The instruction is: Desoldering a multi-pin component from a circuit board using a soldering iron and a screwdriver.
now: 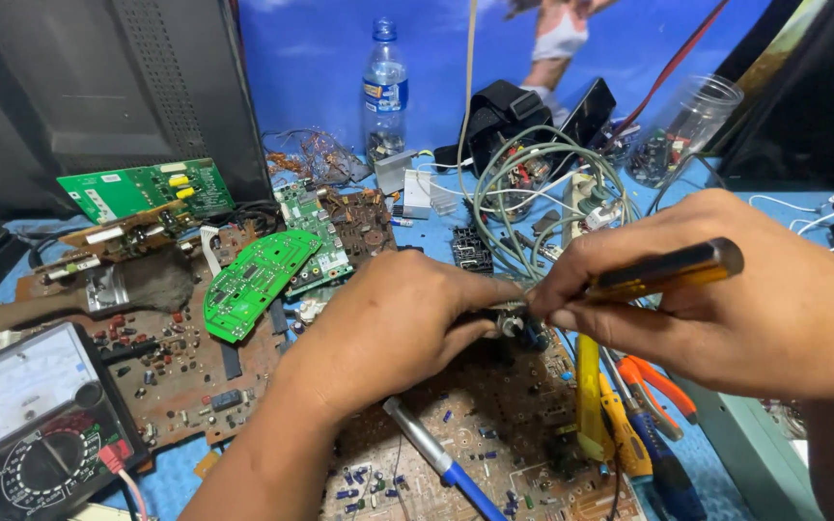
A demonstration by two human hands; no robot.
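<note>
Two bare forearms reach in from the bottom edge over a cluttered electronics bench. At centre the left hand (393, 323) pinches a small dark component (514, 323) just above a brown circuit board (504, 425), its fingers closed on it. The right hand (726, 289) grips a yellow-handled screwdriver (663, 270), fingers wrapped round the glossy handle; its long axis runs from upper right down to the left, the tip hidden at the component. Beneath the hands lie a blue-and-silver pen-shaped tool (431, 453) and orange-handled pliers (658, 386). An analogue multimeter (31, 425) sits at lower left, near a bristly brush (137, 285) and a curved green board (253, 280). Behind, a coil of grey cable (533, 183), a clear plastic bottle (385, 92) and a transparent jar (682, 130) stand on the blue tabletop (176, 478).
</note>
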